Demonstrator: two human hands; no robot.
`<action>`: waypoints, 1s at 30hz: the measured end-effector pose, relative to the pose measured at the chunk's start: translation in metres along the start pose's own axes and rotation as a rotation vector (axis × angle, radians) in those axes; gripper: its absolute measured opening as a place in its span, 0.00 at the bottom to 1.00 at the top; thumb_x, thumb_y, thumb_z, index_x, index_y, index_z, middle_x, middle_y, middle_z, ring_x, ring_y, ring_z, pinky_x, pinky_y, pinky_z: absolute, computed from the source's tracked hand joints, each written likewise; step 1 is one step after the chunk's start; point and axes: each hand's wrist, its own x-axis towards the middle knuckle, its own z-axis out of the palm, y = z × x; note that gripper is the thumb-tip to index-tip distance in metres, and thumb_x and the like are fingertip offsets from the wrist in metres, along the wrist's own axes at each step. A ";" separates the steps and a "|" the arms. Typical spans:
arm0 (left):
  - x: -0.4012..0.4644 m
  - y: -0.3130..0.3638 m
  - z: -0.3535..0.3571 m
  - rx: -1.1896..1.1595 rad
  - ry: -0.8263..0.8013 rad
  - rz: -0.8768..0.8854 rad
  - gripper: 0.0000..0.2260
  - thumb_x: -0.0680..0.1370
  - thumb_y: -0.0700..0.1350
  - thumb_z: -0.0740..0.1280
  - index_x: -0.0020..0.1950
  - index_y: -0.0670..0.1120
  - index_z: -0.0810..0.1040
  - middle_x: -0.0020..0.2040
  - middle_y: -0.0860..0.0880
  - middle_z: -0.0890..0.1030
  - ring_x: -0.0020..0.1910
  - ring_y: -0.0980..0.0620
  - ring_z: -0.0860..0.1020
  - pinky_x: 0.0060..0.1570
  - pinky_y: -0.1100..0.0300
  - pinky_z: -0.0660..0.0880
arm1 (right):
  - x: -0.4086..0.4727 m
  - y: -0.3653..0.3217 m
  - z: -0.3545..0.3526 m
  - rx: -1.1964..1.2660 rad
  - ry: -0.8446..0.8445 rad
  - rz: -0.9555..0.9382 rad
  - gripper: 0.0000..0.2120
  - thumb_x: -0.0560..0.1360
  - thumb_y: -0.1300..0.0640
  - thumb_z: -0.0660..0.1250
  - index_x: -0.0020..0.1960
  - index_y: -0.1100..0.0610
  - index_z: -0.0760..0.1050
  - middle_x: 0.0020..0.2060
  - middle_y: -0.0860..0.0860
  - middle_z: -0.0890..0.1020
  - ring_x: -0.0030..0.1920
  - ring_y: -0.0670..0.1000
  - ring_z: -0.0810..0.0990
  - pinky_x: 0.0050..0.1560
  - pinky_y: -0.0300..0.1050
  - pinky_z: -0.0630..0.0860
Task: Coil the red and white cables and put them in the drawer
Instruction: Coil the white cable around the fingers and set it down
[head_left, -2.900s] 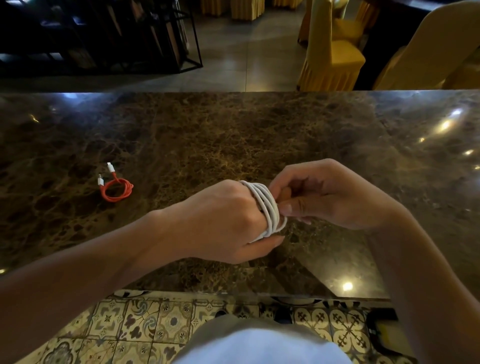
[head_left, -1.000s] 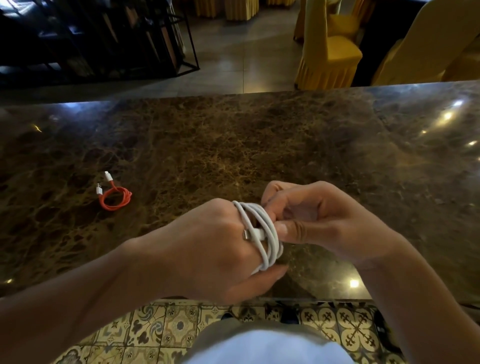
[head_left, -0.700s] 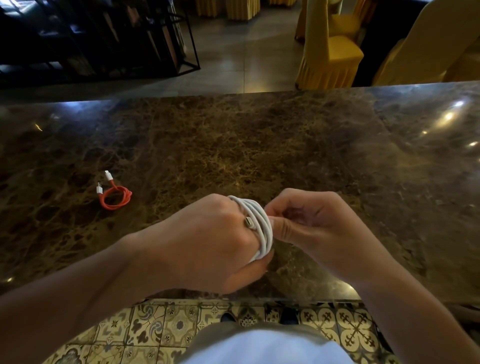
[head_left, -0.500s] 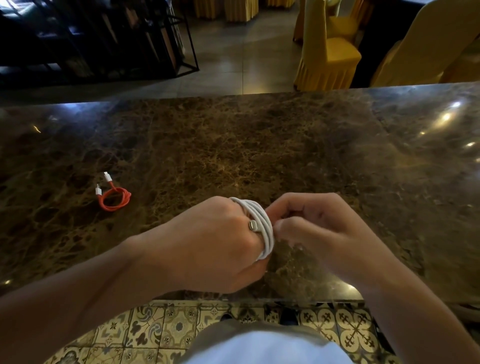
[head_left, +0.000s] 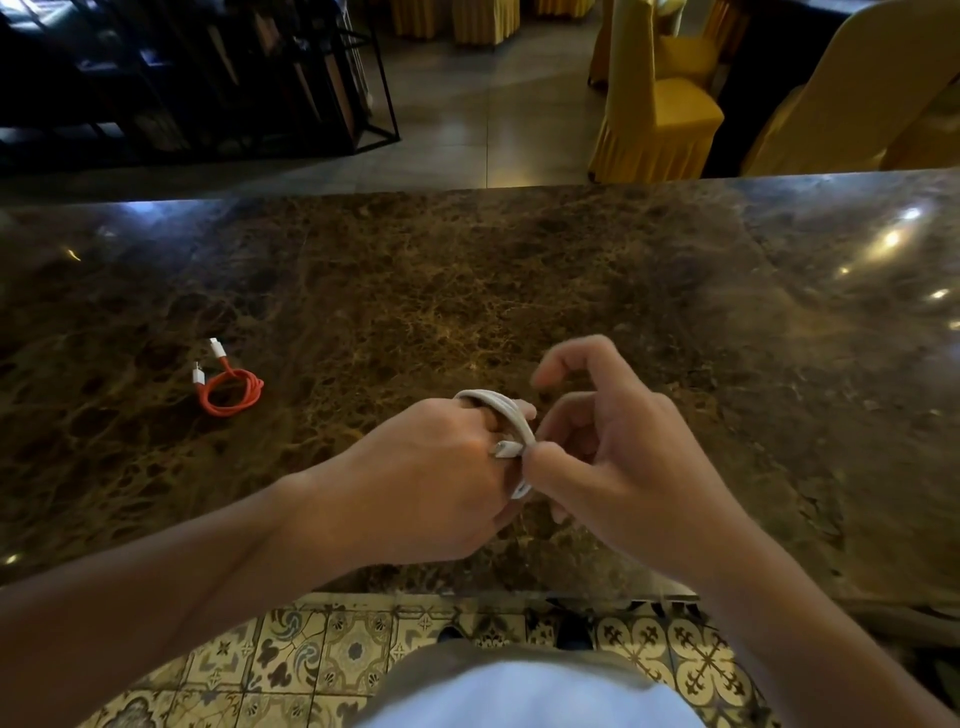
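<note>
White cable, smooth loops, wraps the left hand; the right hand pinches its plug. Red cable lies coiled at nine o'clock on the glossy veined marble surface; yellow draped chairs beyond.

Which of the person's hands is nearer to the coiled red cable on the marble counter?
Left. The left hand is nearer the red cable; the right hand lies beyond it.

- Brown marble counter, polished, reflecting spot lights at right.
- Grey tiled floor beyond; patterned tiles below.
- Yellow-covered chairs.
- Dark metal-framed rack at left.
</note>
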 end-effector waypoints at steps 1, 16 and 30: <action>0.000 -0.001 -0.001 -0.005 -0.016 0.001 0.16 0.82 0.48 0.58 0.50 0.45 0.85 0.47 0.49 0.85 0.46 0.49 0.83 0.58 0.60 0.72 | 0.001 0.000 -0.002 -0.071 -0.016 -0.078 0.18 0.71 0.48 0.67 0.60 0.46 0.72 0.33 0.48 0.81 0.30 0.50 0.79 0.28 0.45 0.76; 0.000 -0.007 0.004 -0.166 -0.164 -0.058 0.18 0.86 0.55 0.52 0.53 0.48 0.79 0.44 0.51 0.82 0.43 0.53 0.79 0.47 0.53 0.80 | 0.031 0.000 -0.027 -0.621 -0.341 -0.495 0.05 0.79 0.52 0.71 0.54 0.50 0.83 0.45 0.43 0.82 0.44 0.44 0.81 0.42 0.48 0.81; 0.010 -0.018 0.028 -0.846 -0.294 -0.273 0.12 0.86 0.48 0.61 0.59 0.47 0.83 0.53 0.60 0.80 0.56 0.64 0.78 0.58 0.66 0.75 | 0.026 0.018 -0.011 -0.370 -0.110 -0.719 0.09 0.82 0.58 0.67 0.52 0.62 0.84 0.46 0.51 0.84 0.46 0.49 0.79 0.50 0.37 0.74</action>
